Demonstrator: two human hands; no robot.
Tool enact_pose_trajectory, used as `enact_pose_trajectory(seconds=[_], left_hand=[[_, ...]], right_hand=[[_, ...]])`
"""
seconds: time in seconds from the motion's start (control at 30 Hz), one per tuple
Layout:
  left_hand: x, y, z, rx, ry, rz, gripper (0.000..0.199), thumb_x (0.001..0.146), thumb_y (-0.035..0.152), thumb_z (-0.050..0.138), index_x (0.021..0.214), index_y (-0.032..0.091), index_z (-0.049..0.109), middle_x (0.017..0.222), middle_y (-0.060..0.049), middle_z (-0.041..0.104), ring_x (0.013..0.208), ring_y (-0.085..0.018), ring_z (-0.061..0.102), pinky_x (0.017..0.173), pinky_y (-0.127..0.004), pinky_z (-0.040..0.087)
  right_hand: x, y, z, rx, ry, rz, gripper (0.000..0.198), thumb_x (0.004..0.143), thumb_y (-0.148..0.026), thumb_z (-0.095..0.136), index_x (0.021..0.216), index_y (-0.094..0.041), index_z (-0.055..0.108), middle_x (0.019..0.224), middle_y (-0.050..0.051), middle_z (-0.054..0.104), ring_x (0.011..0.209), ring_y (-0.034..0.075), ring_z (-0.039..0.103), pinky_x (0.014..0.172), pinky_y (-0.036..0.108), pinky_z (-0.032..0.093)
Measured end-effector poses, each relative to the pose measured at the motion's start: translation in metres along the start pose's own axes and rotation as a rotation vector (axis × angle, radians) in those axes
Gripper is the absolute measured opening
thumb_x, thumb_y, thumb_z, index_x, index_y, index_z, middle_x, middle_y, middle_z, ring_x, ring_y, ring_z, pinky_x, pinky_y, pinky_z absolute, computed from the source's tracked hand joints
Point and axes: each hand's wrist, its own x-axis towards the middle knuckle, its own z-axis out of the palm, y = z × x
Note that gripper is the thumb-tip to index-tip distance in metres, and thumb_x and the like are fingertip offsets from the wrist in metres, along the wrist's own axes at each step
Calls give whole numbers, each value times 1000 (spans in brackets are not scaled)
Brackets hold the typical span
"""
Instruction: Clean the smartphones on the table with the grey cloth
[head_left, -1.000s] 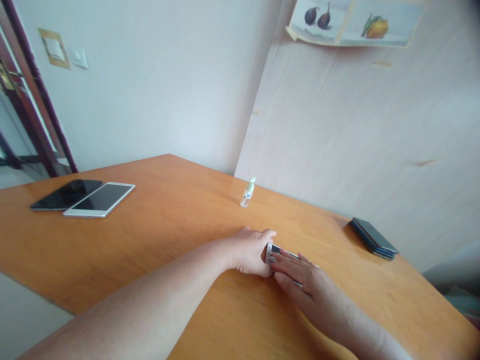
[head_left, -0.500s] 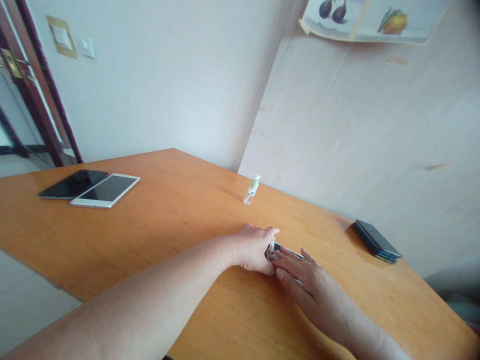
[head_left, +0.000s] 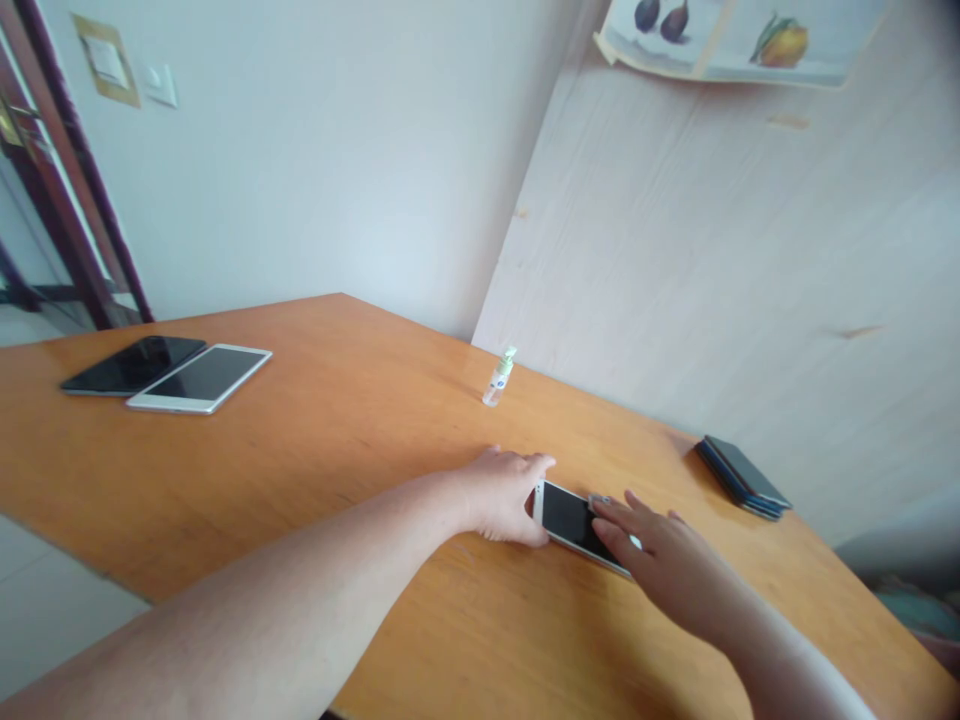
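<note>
A white smartphone [head_left: 574, 520] with a dark screen lies face up on the wooden table [head_left: 315, 430]. At its left end, my left hand [head_left: 510, 495] grips the edges between thumb and fingers. My right hand [head_left: 652, 545] presses its fingers onto the screen, over a small pale cloth [head_left: 598, 502]. Only a bit of that cloth shows; the rest is under the fingers. The phone's right end is partly covered by the same hand. Beyond my hands stands a small clear spray bottle [head_left: 496, 382] with a light green top.
On the left lie a white tablet [head_left: 206, 376] and a black tablet [head_left: 131, 363], the white one touching or slightly overlapping the other. A stack of dark devices [head_left: 742, 477] sits near the back right edge. A wall and a pale board [head_left: 675, 250] border the table's far side.
My right hand has slid the cloth rightward along the screen, from the phone's left end to about its middle, uncovering the left part. My left hand keeps its hold.
</note>
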Motion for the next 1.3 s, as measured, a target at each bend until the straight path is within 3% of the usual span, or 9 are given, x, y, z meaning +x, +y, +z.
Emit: enact_pose_trajectory(seconds=[0.1, 0.17, 0.37, 0.57, 0.63, 0.9, 1.13, 1.2, 1.3], left_hand=[[0, 0, 2, 3, 45, 15, 78, 65, 49, 71, 134, 23, 44, 122, -8, 66, 110, -30, 62, 94, -39, 43], [0, 0, 4, 6, 66, 13, 76, 64, 49, 72, 131, 23, 46, 120, -8, 66, 109, -31, 62, 91, -39, 45], [3, -3, 11, 45, 159, 4, 65, 67, 48, 71, 123, 20, 52, 109, -9, 68, 101, -32, 62, 85, -39, 48], [4, -4, 18, 100, 226, 14, 84, 55, 65, 79, 119, 18, 53, 115, -12, 66, 107, -34, 57, 91, -42, 45], [3, -3, 19, 103, 234, 9, 85, 54, 66, 80, 119, 18, 53, 116, -12, 65, 108, -34, 56, 92, -43, 44], [2, -3, 24, 70, 253, 13, 77, 67, 50, 74, 130, 15, 46, 119, -13, 64, 107, -31, 57, 93, -41, 44], [3, -3, 23, 82, 201, -35, 106, 54, 66, 79, 138, 15, 40, 129, -16, 59, 115, -35, 53, 96, -43, 42], [2, -2, 22, 85, 194, -39, 107, 54, 67, 79, 138, 14, 39, 129, -16, 59, 115, -36, 53, 96, -44, 42], [2, -2, 20, 82, 197, -31, 100, 59, 63, 77, 138, 14, 40, 127, -16, 60, 114, -35, 54, 96, -44, 43]], right_hand=[[0, 10, -4, -29, -10, 55, 47, 97, -51, 33, 131, -32, 60, 139, 3, 55, 139, 39, 34, 106, 72, 24], [0, -4, -3, -11, 1, 32, 48, 98, -50, 32, 135, -31, 56, 142, 3, 53, 139, 38, 33, 107, 71, 23], [-5, -58, 0, 89, -82, -235, 56, 100, -52, 26, 152, -32, 27, 157, 1, 27, 147, 28, 16, 116, 60, 15], [15, -16, 8, -28, 25, 161, 55, 100, -48, 25, 147, -23, 39, 154, 5, 36, 145, 33, 19, 110, 69, 16], [20, -10, 12, -34, 50, 218, 55, 100, -47, 26, 147, -21, 40, 154, 7, 37, 145, 34, 20, 110, 69, 16], [13, -59, 12, 141, -1, -168, 56, 101, -52, 17, 150, -31, 32, 158, 0, 27, 147, 26, 13, 115, 61, 9], [31, -18, 17, 25, 69, 230, 55, 101, -49, 22, 149, -25, 35, 156, 4, 31, 146, 34, 15, 108, 73, 11], [28, -20, 17, 25, 67, 217, 56, 101, -49, 22, 149, -24, 35, 157, 4, 31, 147, 34, 13, 109, 72, 11], [15, -42, 12, 62, 26, 22, 56, 101, -50, 21, 150, -27, 33, 158, 2, 28, 147, 31, 12, 112, 68, 8]])
